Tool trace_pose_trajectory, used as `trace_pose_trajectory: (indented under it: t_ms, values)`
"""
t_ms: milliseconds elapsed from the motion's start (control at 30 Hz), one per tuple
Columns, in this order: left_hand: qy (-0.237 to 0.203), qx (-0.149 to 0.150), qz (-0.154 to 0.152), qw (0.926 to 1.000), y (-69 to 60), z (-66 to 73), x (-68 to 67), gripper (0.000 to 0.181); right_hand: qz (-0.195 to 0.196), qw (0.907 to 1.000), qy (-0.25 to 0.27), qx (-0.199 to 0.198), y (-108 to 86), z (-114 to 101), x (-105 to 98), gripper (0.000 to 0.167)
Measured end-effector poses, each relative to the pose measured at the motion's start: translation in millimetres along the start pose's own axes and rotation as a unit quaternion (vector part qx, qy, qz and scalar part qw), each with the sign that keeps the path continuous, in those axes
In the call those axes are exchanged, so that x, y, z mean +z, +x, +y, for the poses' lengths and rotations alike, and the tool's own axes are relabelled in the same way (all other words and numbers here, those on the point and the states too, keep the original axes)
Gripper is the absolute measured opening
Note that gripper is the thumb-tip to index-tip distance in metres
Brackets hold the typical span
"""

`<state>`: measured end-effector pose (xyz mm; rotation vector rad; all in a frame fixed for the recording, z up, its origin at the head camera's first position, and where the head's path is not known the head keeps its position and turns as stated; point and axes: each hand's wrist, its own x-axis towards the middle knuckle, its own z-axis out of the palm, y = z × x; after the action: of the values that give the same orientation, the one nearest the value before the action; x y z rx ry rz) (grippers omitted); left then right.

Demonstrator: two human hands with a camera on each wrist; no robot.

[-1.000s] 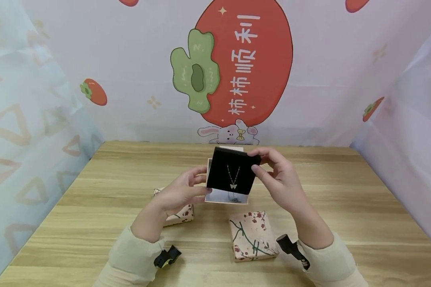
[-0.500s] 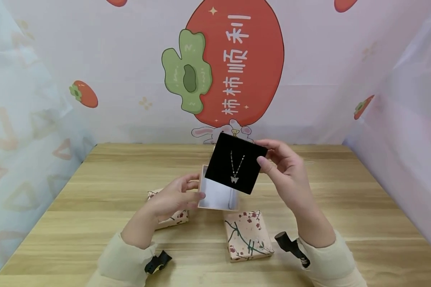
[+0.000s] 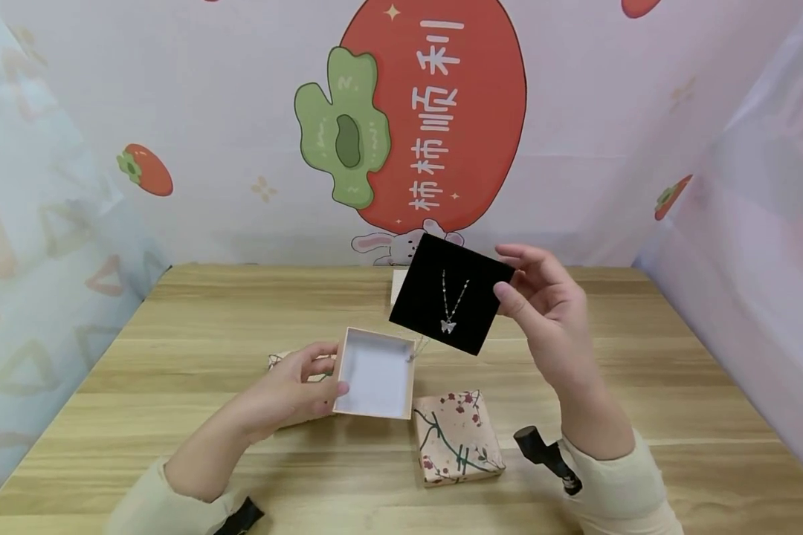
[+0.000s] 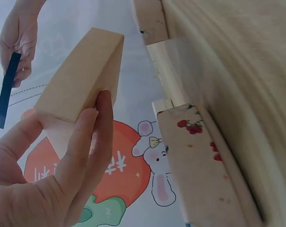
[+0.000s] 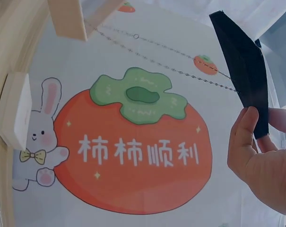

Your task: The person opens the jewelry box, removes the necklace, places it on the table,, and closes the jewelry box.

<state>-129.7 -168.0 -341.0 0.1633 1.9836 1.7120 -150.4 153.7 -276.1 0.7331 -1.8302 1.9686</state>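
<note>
My left hand (image 3: 288, 394) grips the left wall of an open-topped cardboard box base (image 3: 376, 379), held tilted above the table. Its white inside shows. With thumb and fingers, my right hand (image 3: 555, 319) pinches the right edge of a square black jewelry pad (image 3: 424, 297), up and to the right of the box base. On the pad's face lies a fine necklace (image 3: 448, 326) with a butterfly pendant. In the right wrist view, its chain (image 5: 180, 72) hangs out behind the pad and stretches to the box base.
A floral box lid (image 3: 458, 438) lies on the wooden table (image 3: 609, 357) to the right of the box base. Another floral piece (image 3: 284, 362) is partly hidden behind my left hand. At the back stands a white block (image 3: 398, 286), partly covered by the pad.
The black pad has risen and moved right, away from the box base. My left hand has brought the box base down and left, and the chain now stretches between them.
</note>
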Motion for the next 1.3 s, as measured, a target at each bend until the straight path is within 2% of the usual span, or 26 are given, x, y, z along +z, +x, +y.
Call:
trace_pose_trajectory:
  t_ms: [367,467,633,867,1133,1300]
  values:
    - [0.011,-0.004,-0.012,0.9999,-18.0,-16.8,0.9,0.07,0.021,0.9994,0.0,0.027,2.2,-6.5,-7.9,0.037]
    - [0.006,-0.005,-0.019,0.9998,-19.2,-22.5,4.9,0.07,0.02,0.9988,-0.008,0.045,2.6,-6.2,-9.1,0.038]
    - [0.0,-0.023,-0.021,0.9995,-20.8,-30.4,10.9,0.073,0.008,0.9969,-0.019,0.076,3.7,-2.3,-9.6,0.04]
    - [-0.013,-0.034,-0.034,0.9987,-20.4,-36.9,12.0,0.069,-0.007,0.9963,-0.025,0.082,4.4,4.7,-8.4,0.04]
    - [0.01,-0.057,-0.054,0.9968,-20.5,-38.5,15.9,0.08,-0.033,0.9944,-0.053,0.085,4.8,8.6,-9.7,0.037]
    - [0.043,-0.064,-0.06,0.9952,-17.7,-36.5,17.6,0.083,-0.039,0.9924,-0.062,0.099,5.8,10.5,-10.9,0.036]
